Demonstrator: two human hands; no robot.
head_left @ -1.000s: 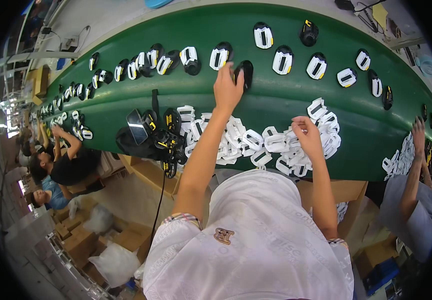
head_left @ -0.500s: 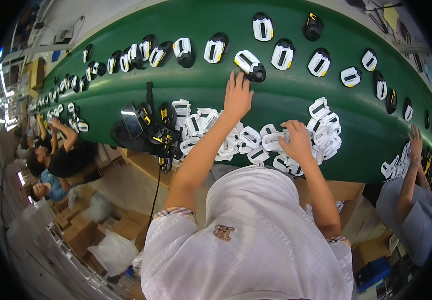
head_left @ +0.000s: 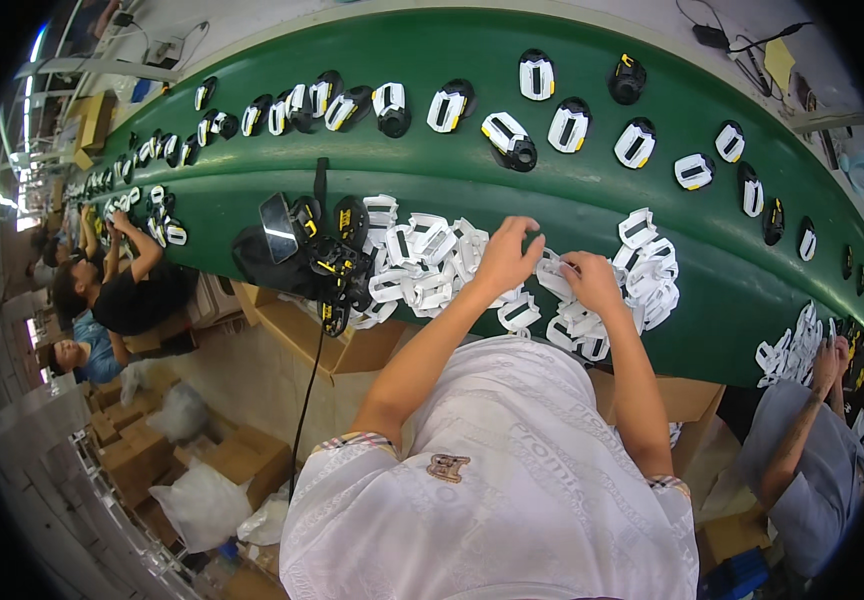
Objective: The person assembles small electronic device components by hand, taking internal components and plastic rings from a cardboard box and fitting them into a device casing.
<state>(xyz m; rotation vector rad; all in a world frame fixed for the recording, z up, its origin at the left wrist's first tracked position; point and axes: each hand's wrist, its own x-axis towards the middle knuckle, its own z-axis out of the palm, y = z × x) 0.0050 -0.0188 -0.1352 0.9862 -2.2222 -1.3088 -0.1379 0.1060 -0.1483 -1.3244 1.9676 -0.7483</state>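
Observation:
My left hand (head_left: pixel 510 258) is over the green bench, its thumb and fingers apart and nothing visible between them. Close beside it, my right hand (head_left: pixel 592 280) pinches a white plastic frame (head_left: pixel 552 274) with a slot in its middle. Around and under both hands are loose white plastic frames: one heap (head_left: pixel 422 262) to the left and another (head_left: pixel 652 270) to the right. Beyond them, on the raised green belt, lies a black part with a white-and-yellow frame on it (head_left: pixel 505 138).
More black parts with white frames (head_left: pixel 569 125) are spread along the green belt (head_left: pixel 402 165). At the left sit a phone (head_left: pixel 278 228) and a pile of black-and-yellow parts (head_left: pixel 337 262). Cardboard boxes (head_left: pixel 302 330) stand below the bench edge. Co-workers sit left and right (head_left: pixel 802 440).
My left hand has drawn back from the assembled part on the belt toward my right hand. My right hand now grips a white plastic frame. The view has shifted slightly.

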